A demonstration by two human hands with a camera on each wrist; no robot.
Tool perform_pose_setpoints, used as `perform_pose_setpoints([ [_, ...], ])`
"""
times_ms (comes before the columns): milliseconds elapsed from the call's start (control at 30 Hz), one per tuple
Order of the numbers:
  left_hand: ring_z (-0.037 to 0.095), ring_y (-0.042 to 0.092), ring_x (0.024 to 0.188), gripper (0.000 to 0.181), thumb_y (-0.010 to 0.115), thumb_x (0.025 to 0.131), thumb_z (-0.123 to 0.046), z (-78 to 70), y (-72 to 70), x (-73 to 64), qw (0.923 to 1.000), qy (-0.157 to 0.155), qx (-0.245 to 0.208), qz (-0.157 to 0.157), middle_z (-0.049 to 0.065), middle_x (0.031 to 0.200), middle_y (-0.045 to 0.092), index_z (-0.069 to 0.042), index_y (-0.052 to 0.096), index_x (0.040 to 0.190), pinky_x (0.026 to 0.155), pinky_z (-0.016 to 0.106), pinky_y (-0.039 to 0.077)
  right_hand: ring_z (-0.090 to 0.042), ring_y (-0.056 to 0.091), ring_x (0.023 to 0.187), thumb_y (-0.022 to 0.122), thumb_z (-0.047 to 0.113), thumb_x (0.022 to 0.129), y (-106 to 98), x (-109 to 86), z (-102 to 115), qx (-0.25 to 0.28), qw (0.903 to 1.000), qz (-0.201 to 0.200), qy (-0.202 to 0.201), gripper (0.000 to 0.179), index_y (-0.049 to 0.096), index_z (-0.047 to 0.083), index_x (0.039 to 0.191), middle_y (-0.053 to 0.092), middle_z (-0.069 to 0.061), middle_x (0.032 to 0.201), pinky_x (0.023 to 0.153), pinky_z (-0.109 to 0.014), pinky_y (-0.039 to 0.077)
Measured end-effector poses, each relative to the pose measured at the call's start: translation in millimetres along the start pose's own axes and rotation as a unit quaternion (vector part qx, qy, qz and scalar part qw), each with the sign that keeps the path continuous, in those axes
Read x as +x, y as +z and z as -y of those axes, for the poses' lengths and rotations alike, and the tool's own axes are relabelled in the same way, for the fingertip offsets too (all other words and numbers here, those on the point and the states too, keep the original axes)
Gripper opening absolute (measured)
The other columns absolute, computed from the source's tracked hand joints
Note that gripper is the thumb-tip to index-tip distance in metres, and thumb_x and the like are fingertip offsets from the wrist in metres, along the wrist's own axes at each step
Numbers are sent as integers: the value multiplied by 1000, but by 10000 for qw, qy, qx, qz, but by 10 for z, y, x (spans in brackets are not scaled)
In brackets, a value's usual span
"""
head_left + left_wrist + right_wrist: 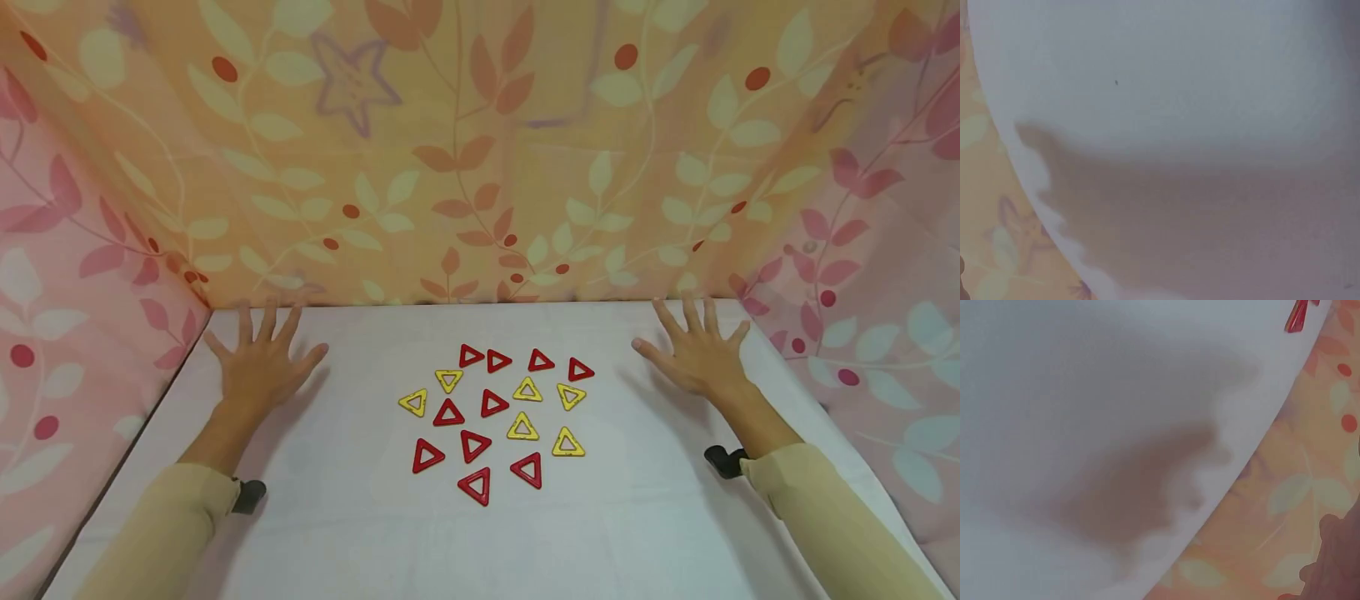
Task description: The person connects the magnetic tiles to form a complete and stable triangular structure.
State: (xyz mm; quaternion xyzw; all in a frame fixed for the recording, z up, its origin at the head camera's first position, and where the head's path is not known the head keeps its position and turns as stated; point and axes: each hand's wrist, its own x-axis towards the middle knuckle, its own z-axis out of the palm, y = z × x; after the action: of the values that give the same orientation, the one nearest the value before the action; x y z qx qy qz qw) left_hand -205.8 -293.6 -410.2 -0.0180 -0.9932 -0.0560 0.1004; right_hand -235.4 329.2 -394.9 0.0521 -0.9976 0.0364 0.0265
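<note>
Triangles [502, 404]: 10 red, 6 yellow

Glossy plastic triangles [522, 437], matt tablecloth [360, 517]

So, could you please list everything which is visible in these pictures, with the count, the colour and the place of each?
Red triangles: 10, red, spread in a loose group mid-table
Yellow triangles: 6, yellow, mixed among the red ones
Table: 1, white, under the triangles
Back cloth: 1, orange-yellow with leaves, behind the table
Side cloths: 2, pink with leaves, left and right
Black devices: 2, black, one at each cuff
Sleeves: 2, beige, on the forearms
Left hand: 1, bare, left of the triangles, fingers spread
Right hand: 1, bare, right of them, fingers spread
</note>
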Motion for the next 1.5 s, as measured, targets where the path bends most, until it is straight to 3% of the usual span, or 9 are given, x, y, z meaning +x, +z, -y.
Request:
perform_pose_setpoints([
  [167,38,-13,150,80,49,94,-64,-188,-48,-52,9986,366,-56,-375,15,164,15,-16,32,156,99,83,-8,-47,-16,146,32,78,90,-36,-51,106,-96,9998,-51,-152,90,5,29,161,-13,-17,164,94,-82,-18],
  [467,28,-16,151,79,53,91,-62,-563,-31,-177,9913,1165,235,-568,10,166,14,-20,35,155,103,81,-2,-45,-9,149,37,76,90,-72,-173,281,-259,9980,-205,-541,89,14,27,160,-6,-18,165,96,-83,-14],
  [733,38,8,151,78,55,88,-62,-883,-9,-285,9822,1703,196,-765,11,163,24,-21,40,153,105,80,8,-44,-4,149,42,74,90,-112,-273,463,-322,9955,-300,-837,89,15,27,160,-5,-13,166,99,-78,-18],
  [900,37,9,151,80,55,87,-64,-1041,18,-342,9779,1971,181,-673,11,163,24,-23,40,153,107,78,5,-46,6,149,44,73,90,-116,-334,547,-321,9923,-368,-1134,87,19,28,160,6,-16,166,102,-79,-13],
  [1033,36,7,151,81,56,87,-64,-1156,29,-394,9758,2129,142,-474,9,164,21,-24,37,155,108,77,5,-45,9,148,45,74,89,-117,-389,627,-267,9907,-179,-1320,88,18,28,160,9,-16,165,104,-79,-7],
  [1133,36,7,151,80,57,88,-62,-1226,46,-437,9723,2306,39,-381,8,165,20,-24,37,155,108,76,8,-44,9,149,50,74,87,-114,-427,695,-80,9890,53,-1478,91,18,29,160,9,-15,166,105,-79,-3],
  [1233,36,7,152,79,60,88,-60,-1291,67,-485,9669,2530,-98,-303,8,165,20,-25,37,155,108,76,11,-41,13,149,65,68,83,-101,-466,756,326,9843,284,-1713,98,18,27,160,11,-14,165,108,-76,4],
  [1333,35,8,152,80,64,87,-59,-1354,87,-534,9616,2727,-212,-220,8,165,20,-24,38,154,108,76,14,-39,21,148,78,57,77,-80,-504,812,883,9760,494,-1931,107,19,24,160,15,-13,165,111,-70,18],
  [1500,36,16,150,85,72,83,-57,-1444,110,-614,9556,2898,-535,-38,8,164,22,-24,38,154,108,73,21,-35,34,143,88,43,72,-39,-559,892,1794,9579,767,-2105,109,25,24,159,30,-8,161,106,-59,38],
])
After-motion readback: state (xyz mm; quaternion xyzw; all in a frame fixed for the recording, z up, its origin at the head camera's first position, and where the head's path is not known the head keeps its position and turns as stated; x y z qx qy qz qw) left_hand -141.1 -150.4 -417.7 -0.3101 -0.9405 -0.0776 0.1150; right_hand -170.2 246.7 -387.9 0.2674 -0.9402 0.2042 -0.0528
